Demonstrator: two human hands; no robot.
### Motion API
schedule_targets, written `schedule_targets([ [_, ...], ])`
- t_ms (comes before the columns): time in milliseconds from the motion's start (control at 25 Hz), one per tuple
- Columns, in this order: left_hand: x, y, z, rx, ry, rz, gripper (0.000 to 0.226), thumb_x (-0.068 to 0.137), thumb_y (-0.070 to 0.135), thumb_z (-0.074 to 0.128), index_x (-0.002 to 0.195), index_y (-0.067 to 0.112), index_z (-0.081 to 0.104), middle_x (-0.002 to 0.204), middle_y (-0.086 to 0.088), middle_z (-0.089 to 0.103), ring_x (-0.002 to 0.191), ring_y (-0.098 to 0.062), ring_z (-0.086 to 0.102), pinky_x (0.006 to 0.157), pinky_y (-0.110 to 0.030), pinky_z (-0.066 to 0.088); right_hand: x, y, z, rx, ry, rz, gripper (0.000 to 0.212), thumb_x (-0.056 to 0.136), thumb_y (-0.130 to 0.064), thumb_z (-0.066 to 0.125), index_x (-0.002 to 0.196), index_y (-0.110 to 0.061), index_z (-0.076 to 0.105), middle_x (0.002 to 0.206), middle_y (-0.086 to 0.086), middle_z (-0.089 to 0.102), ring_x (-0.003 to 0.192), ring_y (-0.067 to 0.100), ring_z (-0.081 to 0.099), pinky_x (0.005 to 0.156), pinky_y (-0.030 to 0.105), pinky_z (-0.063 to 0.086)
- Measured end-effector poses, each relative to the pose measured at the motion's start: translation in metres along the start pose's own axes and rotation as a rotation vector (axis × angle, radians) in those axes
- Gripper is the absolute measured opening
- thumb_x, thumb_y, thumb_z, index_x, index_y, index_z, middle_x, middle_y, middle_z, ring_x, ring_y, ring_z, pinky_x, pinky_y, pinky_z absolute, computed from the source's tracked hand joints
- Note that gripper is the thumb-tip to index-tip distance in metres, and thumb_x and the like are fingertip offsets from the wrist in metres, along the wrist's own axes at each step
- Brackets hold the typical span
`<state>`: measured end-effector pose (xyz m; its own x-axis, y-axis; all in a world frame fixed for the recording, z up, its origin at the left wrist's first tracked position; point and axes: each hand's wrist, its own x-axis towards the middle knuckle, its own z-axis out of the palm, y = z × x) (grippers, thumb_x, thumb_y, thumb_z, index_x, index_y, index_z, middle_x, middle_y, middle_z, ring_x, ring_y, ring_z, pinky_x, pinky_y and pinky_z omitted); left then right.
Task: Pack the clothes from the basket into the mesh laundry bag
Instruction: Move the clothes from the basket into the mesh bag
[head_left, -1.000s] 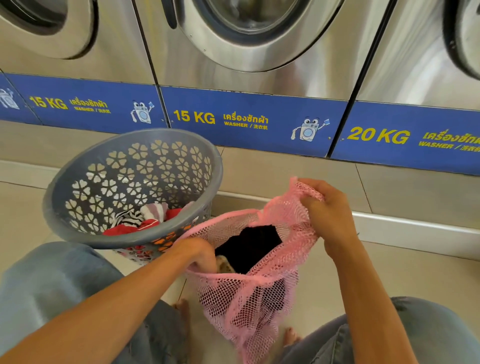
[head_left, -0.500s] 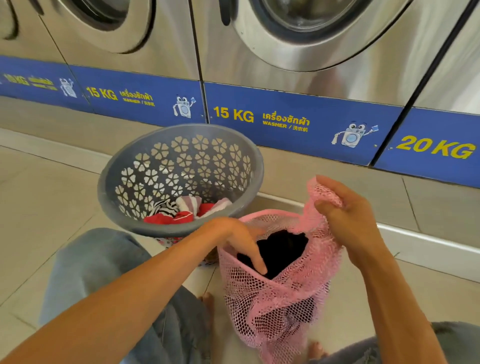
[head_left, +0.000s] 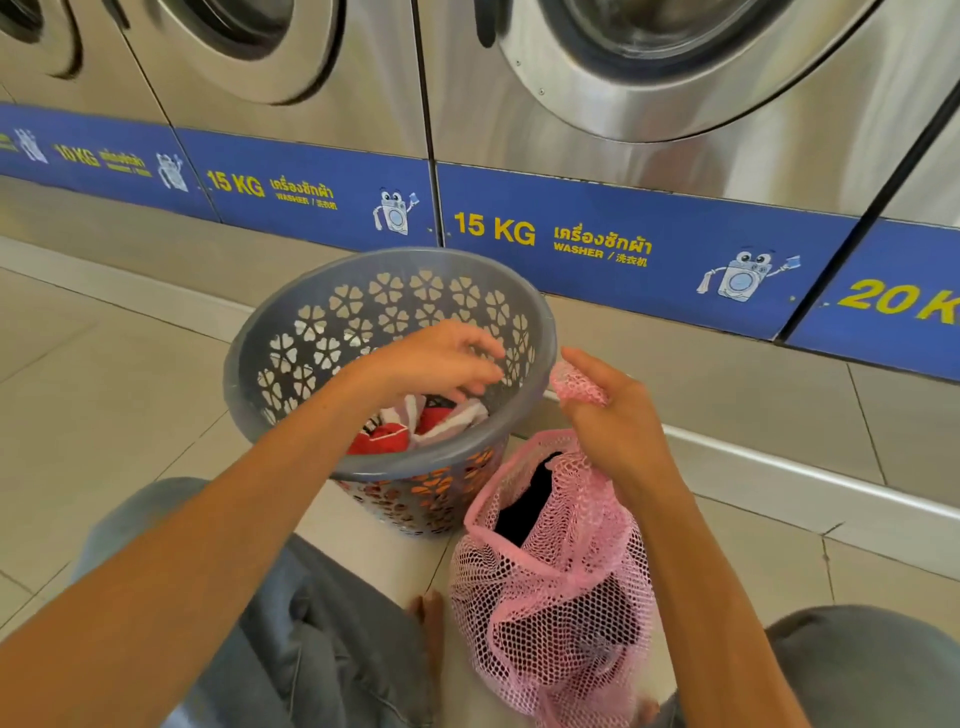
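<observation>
Head view: hands (head_left: 441, 358) over basket (head_left: 291, 415)

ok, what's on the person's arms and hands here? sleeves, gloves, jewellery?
Nothing worn that shows: the left hand and right hand are bare, with no gloves, rings or watch in view. Both forearms are uncovered right down to the frame edge, so no sleeve shows. Grey-blue trousers cover the knees below.

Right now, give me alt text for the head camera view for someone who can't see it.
A person's left hand reaches into a grey basket holding red and white clothes, while the right hand holds up the rim of a pink mesh laundry bag with a dark garment inside. Steel washers stand behind.
</observation>
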<state>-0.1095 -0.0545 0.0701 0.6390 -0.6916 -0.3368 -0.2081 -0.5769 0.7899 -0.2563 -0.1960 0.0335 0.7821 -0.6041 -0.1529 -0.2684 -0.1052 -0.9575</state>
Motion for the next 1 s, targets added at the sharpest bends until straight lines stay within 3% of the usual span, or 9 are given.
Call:
schedule_targets([
  [80,0.007,-0.020,-0.005,0.117,0.010,-0.076,0.029,0.095,0.022,0.064,0.123,0.019,0.063,0.114,-0.007,0.068,0.100,-0.022,0.068,0.084,-0.035,0.059,0.000,-0.005,0.012,-0.007,-0.007,-0.006,0.060,0.091,-0.002,0.052,0.137,-0.040,0.057,0.088,-0.027,0.060,0.036,0.001,0.044,0.037,0.020,0.038],
  [240,0.030,-0.060,-0.008,0.430,-0.122,-0.216,0.037,0.091,0.029,0.067,0.126,0.017,0.063,0.125,-0.008,0.064,0.110,-0.029,0.062,0.093,-0.043,0.052,0.004,-0.012,0.036,-0.060,-0.027,-0.058,0.056,0.090,-0.014,0.061,0.140,-0.037,0.055,0.138,-0.011,0.059,0.081,0.010,0.067,0.071,0.031,0.058],
  [320,0.040,-0.074,-0.010,0.594,-0.188,-0.290,0.045,0.090,0.029,0.069,0.130,0.011,0.061,0.130,-0.006,0.059,0.108,-0.025,0.058,0.089,-0.036,0.048,0.005,-0.013,0.042,-0.097,-0.017,-0.054,0.055,0.090,-0.018,0.064,0.141,-0.036,0.055,0.143,-0.009,0.056,0.101,0.016,0.067,0.089,0.036,0.057],
  [400,0.049,-0.090,-0.012,0.744,-0.251,-0.387,0.052,0.088,0.028,0.070,0.134,0.007,0.057,0.133,-0.007,0.057,0.111,-0.024,0.057,0.090,-0.034,0.047,0.011,-0.011,0.042,-0.113,0.007,-0.055,0.053,0.090,-0.019,0.064,0.141,-0.033,0.056,0.139,-0.009,0.057,0.114,0.015,0.061,0.096,0.032,0.051],
  [560,0.069,-0.129,-0.018,0.953,-0.427,-0.632,0.071,0.075,0.038,0.076,0.137,0.012,0.051,0.137,-0.007,0.055,0.116,-0.027,0.058,0.094,-0.035,0.048,0.021,-0.004,0.037,-0.034,0.038,0.002,0.052,0.090,-0.015,0.067,0.139,-0.027,0.056,0.118,-0.014,0.051,0.108,0.010,0.055,0.091,0.025,0.044],
  [680,0.073,-0.130,-0.015,0.993,-0.480,-0.732,0.065,0.089,0.043,0.067,0.144,0.015,0.046,0.143,-0.007,0.051,0.120,-0.027,0.054,0.095,-0.033,0.043,0.029,-0.001,0.034,0.054,0.042,0.055,0.063,0.088,-0.017,0.071,0.146,-0.028,0.048,0.138,-0.013,0.051,0.117,0.007,0.048,0.101,0.032,0.044],
  [800,0.074,-0.123,-0.010,0.941,-0.444,-0.689,0.044,0.092,0.034,0.066,0.126,0.007,0.058,0.123,-0.009,0.061,0.107,-0.023,0.053,0.097,-0.026,0.043,0.032,0.001,0.031,0.091,0.042,0.066,0.066,0.089,-0.015,0.070,0.149,-0.028,0.045,0.150,-0.009,0.046,0.116,0.007,0.046,0.097,0.031,0.044],
  [880,0.075,-0.122,-0.018,0.832,-0.430,-0.670,0.043,0.080,0.032,0.075,0.114,0.008,0.064,0.108,-0.008,0.067,0.097,-0.025,0.060,0.097,-0.032,0.051,0.029,0.001,0.027,0.105,0.030,0.066,0.065,0.090,-0.014,0.070,0.148,-0.028,0.044,0.145,-0.009,0.048,0.105,0.006,0.049,0.088,0.028,0.042],
  [1000,0.065,-0.109,-0.045,0.674,-0.286,-0.570,0.041,0.067,0.032,0.078,0.101,0.011,0.070,0.095,-0.007,0.073,0.079,-0.027,0.071,0.075,-0.035,0.061,0.024,0.000,0.022,0.134,0.014,0.085,0.066,0.090,-0.014,0.070,0.150,-0.025,0.043,0.144,-0.007,0.047,0.103,0.006,0.053,0.088,0.029,0.041],
])
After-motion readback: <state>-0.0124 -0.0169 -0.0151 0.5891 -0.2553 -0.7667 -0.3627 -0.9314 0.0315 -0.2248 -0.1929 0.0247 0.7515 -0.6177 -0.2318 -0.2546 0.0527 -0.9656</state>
